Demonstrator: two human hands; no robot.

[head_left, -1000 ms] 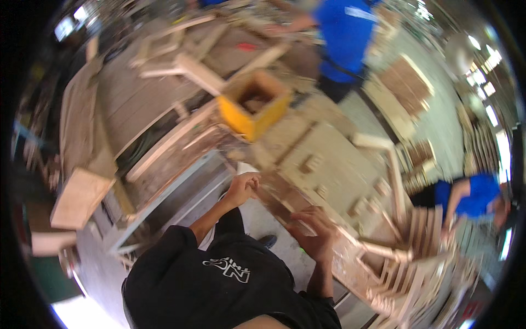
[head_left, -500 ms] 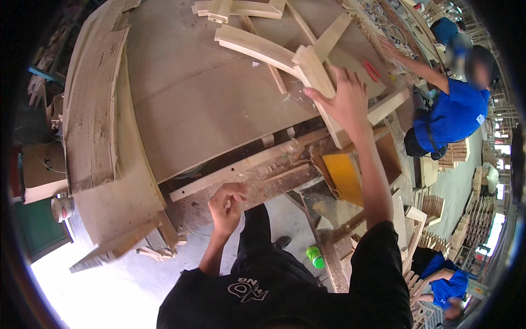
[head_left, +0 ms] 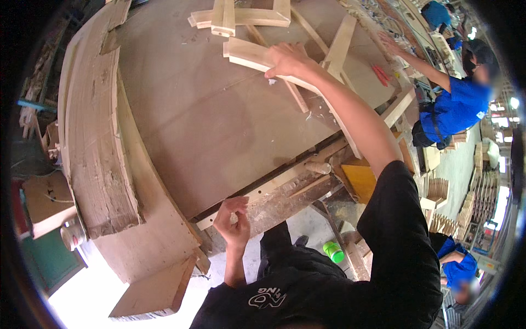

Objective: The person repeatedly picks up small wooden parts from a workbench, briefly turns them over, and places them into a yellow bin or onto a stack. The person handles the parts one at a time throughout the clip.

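Note:
My right hand (head_left: 289, 59) reaches across the bench with its fingers over a pale curved wooden bar (head_left: 249, 54) and its thumb on the near side. The bar belongs to an angled wooden frame piece, partly behind my forearm. My left hand (head_left: 233, 220) is at the bench's front edge, beside a wooden rail with holes (head_left: 279, 185). Its fingers are curled to the thumb in a pinch; anything between them is too small to make out. Another jointed wooden frame (head_left: 257, 17) lies at the far edge. Red-handled pliers (head_left: 381, 75) lie right of the frame pieces.
A tall curved wooden panel (head_left: 98, 148) borders the bench (head_left: 219, 120) on the left. A yellow box (head_left: 359, 180) sits at the front right. Below it, a green container (head_left: 333, 252) stands on the floor. A person in blue (head_left: 455, 112) works on the right, one arm stretched toward the bench.
My right hand has moved left and farther away, from the upright wooden part onto the curved bar. My left hand keeps its pinch near the bench edge. The whole view has shifted slightly.

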